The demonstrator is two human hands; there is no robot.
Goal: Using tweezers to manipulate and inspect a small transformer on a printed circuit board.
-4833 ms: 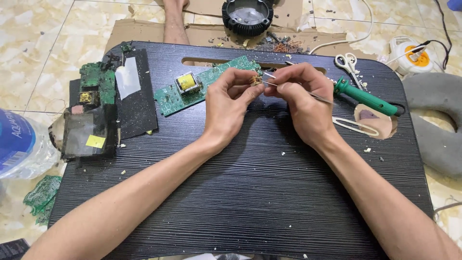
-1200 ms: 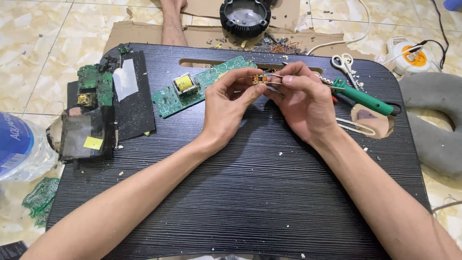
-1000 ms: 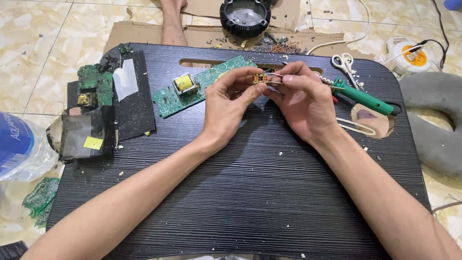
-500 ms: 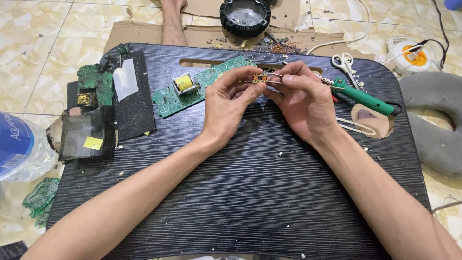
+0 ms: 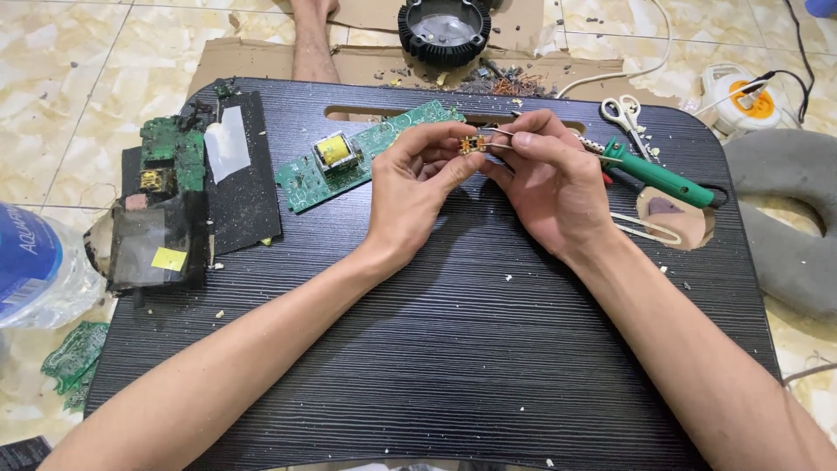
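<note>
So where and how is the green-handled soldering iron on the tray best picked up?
Probably by the green handle of the soldering iron, coming from above with the right hand. The handle lies flat, bare and long on the black tray, while its metal end runs under the right hand toward the scissors.

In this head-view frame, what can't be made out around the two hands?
- Small orange component: too small to identify, pinched by the left hand.
- Tweezers: mostly hidden inside the right hand.
- Green-handled tool: tip hidden behind the right hand.
- Plastic bottle: cut off by the left edge.
</note>
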